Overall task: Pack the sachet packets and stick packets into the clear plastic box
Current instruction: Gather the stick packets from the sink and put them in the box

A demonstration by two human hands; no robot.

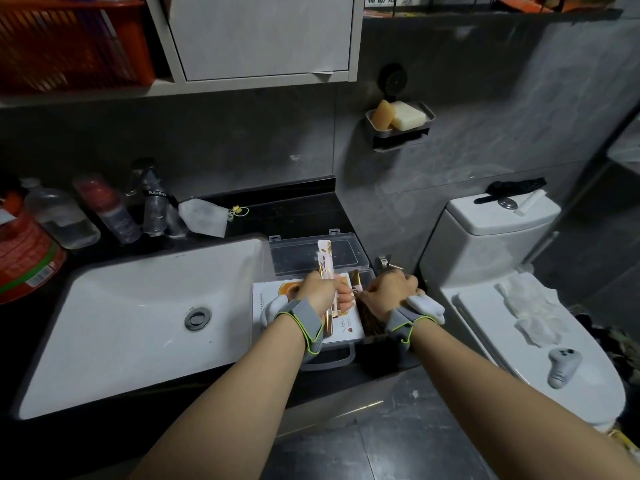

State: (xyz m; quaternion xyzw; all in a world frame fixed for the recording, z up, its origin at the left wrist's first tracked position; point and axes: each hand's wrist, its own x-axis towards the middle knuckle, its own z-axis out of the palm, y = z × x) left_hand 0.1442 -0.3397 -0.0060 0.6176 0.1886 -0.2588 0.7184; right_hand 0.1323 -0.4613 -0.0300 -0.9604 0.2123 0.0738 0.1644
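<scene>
Pink-and-gold stick packets stood up in the left hand, squeezed tight in a bunch, maybe so they would go in together. The right hand was curled just beside it, pinching another packet. Under both hands sat the open clear plastic box, beside the white sink.

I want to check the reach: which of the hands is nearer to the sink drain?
Left. The left hand grips stick packets over the clear plastic box, beside the sink; the drain lies to its left. The right hand is farther right.
</scene>
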